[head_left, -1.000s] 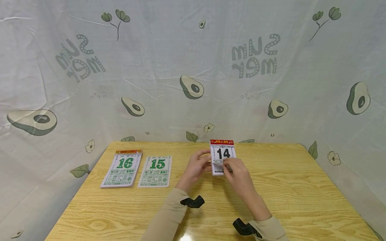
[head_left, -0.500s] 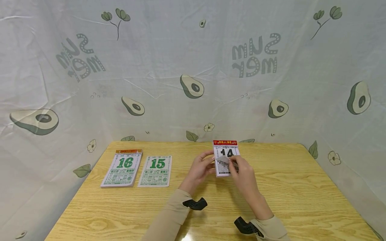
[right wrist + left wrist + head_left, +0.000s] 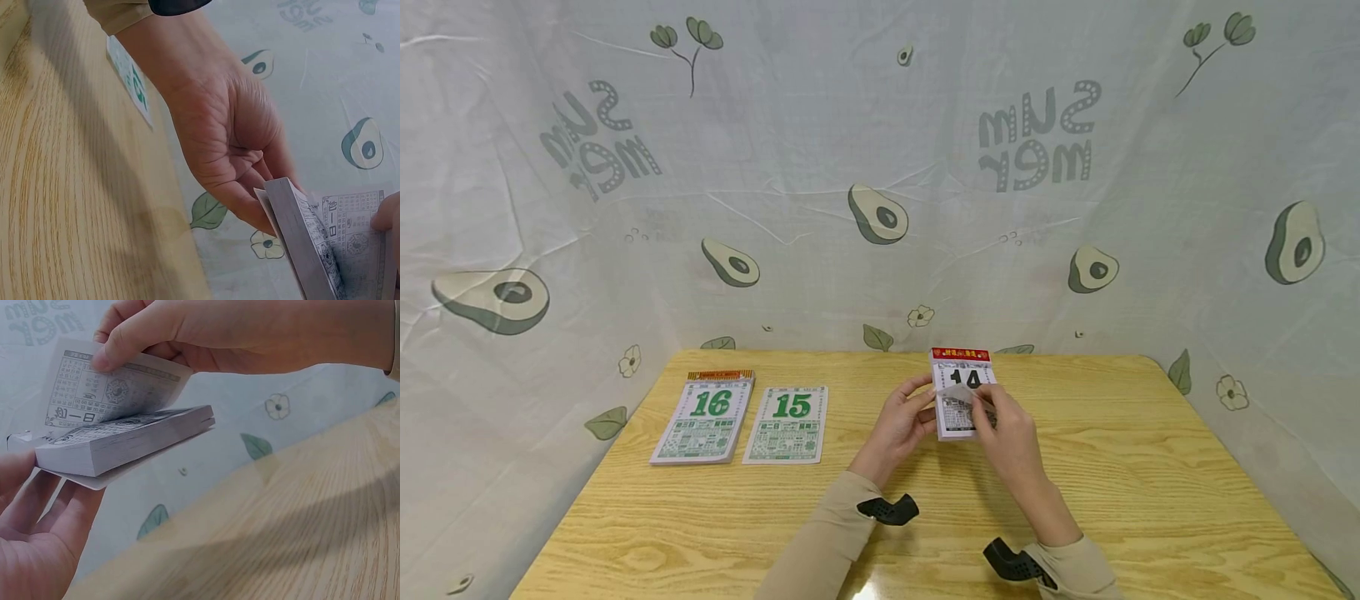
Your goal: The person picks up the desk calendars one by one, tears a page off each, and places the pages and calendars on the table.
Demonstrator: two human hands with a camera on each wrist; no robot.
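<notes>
A thick tear-off calendar [image 3: 957,421] with a red header and a black 14 is held above the wooden table. My left hand [image 3: 897,423] grips it by its left edge, thumb on top and fingers underneath, as the left wrist view shows. Between thumb and fingers my right hand [image 3: 1011,433] pinches the top sheet [image 3: 69,387], which is lifted and bent back from its lower edge. The sheet's upper end stays at the block. In the right wrist view the thick page block [image 3: 306,244] shows edge-on, and the right hand is mostly cut off.
On the table [image 3: 700,533] at the left lies another tear-off calendar [image 3: 703,425] showing a green 16. Beside it is a loose sheet [image 3: 787,425] with a green 15. A printed avocado curtain [image 3: 790,150] hangs behind and at both sides.
The calendar and both hands have shifted slightly right. My right hand has raised the top sheet further, so its lower part now folds up over the 14.
</notes>
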